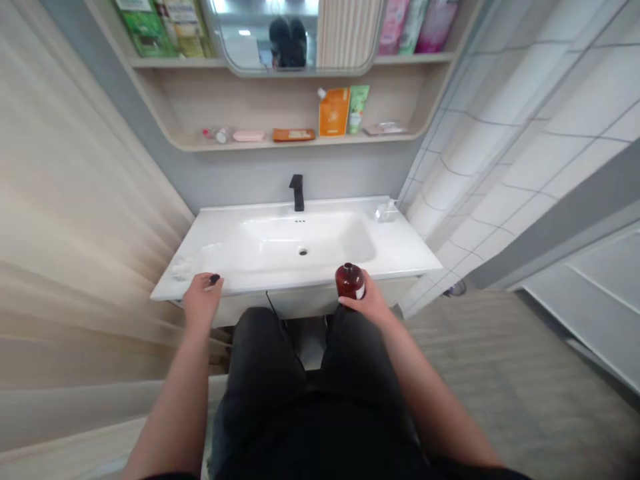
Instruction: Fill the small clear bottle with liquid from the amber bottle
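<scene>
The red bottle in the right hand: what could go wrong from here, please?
The bottle is over the sink's front edge, held by the right hand, so it could slip and fall to the floor. The left hand pinches a small black piece; if dropped, it could roll toward the drain.

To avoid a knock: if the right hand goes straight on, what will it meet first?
The right hand would probably meet the sink's front rim past its bottle; depth is unclear.

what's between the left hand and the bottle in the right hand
Nothing visible: the left hand and the red bottle in the right hand are apart along the white sink's front edge.
</scene>
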Motion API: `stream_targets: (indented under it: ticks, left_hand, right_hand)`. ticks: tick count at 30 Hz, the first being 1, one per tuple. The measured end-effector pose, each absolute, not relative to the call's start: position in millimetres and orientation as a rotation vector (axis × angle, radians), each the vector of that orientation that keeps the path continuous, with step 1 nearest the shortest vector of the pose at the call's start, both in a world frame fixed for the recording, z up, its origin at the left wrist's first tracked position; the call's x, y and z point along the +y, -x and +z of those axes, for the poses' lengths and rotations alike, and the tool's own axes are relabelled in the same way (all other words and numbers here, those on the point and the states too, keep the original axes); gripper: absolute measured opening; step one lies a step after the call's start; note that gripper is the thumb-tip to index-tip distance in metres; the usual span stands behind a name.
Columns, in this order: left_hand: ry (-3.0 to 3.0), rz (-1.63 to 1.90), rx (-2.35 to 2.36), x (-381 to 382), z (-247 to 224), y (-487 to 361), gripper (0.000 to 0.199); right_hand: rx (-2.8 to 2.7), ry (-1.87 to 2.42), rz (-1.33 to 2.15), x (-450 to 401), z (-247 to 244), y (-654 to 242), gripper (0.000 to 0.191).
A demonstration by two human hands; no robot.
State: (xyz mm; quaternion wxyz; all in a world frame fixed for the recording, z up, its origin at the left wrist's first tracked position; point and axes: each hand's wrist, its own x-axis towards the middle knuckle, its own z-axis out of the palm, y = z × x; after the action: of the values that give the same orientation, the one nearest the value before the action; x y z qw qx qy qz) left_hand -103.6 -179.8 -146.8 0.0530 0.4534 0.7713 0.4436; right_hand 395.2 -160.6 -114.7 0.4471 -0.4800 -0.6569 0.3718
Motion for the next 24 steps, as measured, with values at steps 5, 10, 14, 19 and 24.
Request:
stream_targets:
  ticks: [5,10,14,19,24]
  left_hand:
    - [-1.599,1.153,2.575,-164,-156,108,0.035]
    - [-1.681,0.986,2.689,-160,-158,106,0.038]
    - [-1.664,0.936,2.741,-164,-153,103,0.04]
    - [-1.597,1.188,2.753,-184,-143,102,0.045]
    - [-1.196,1.456,2.874,-181,-132,137,0.084]
  right_hand:
    - [-1.498,1.169,0.869,-133,-123,-387,0.096]
    - [-1.484,1.164,0.864,-108,-122,-379,0.099]
    - [-1.509,1.162,0.855,-94,-118,-374,0.095]
    - [-1.485,1.163,0.861,-91,-123,-372,0.094]
    - [-1.459,1.192,0.859,-96,-134,-377,0.095]
